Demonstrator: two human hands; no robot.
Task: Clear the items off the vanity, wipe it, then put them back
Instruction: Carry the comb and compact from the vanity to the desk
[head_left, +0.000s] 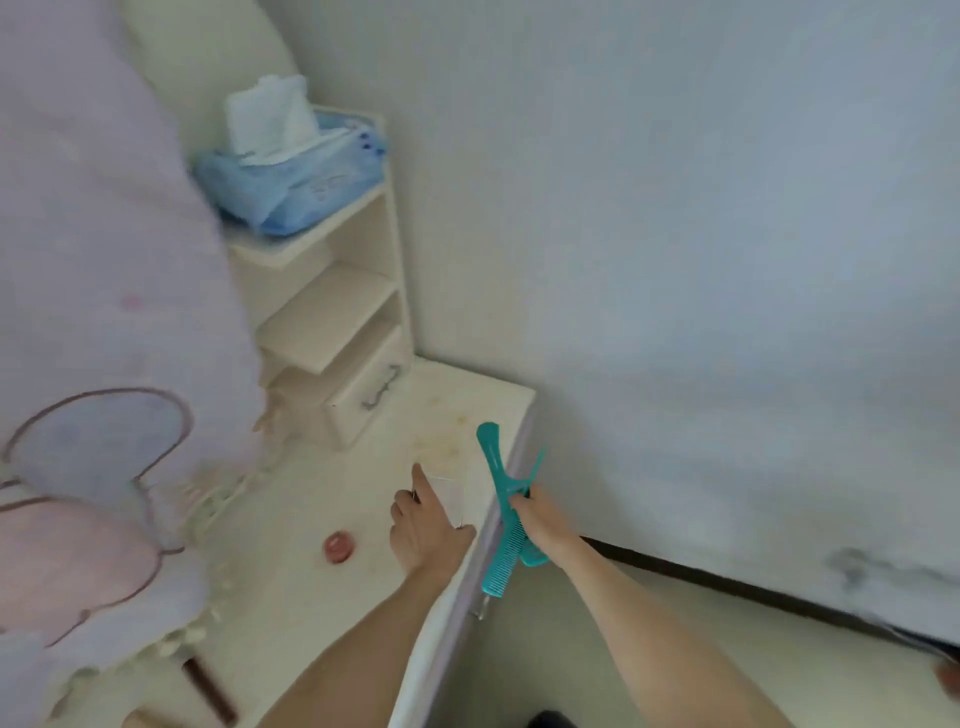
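Two teal combs (506, 512) sit clenched together in the right hand (540, 519), held just off the right edge of the vanity (311, 561), out over the floor. Their teeth point down and toward the person, and the handles rise above the fist. This looks like the clearing stage, well begun but not finished.

Beside them, on the vanity's right edge, the left hand (423, 530) lies over a small clear, thin-looking item (451, 488), fingers extended on it; whether it is pinching the item or only pressing on it cannot be told.

Left of that hand, a small round pink pot (338, 546) rests on the vanity top, so at least two things seem left to lift away. Nearer the vanity's left side, pale pink fabric with a butterfly pattern (104, 415) drapes over the surface.

Farther along, past the left hand, the top shows yellowish stains (447, 431), so the wiping appears not yet done.

At the vanity's far end stands a small cream shelf unit with a drawer (358, 343), and on top of it a blue pack of tissues (291, 171), one sheet poking up. These too may need moving. Putting things back is all ahead.
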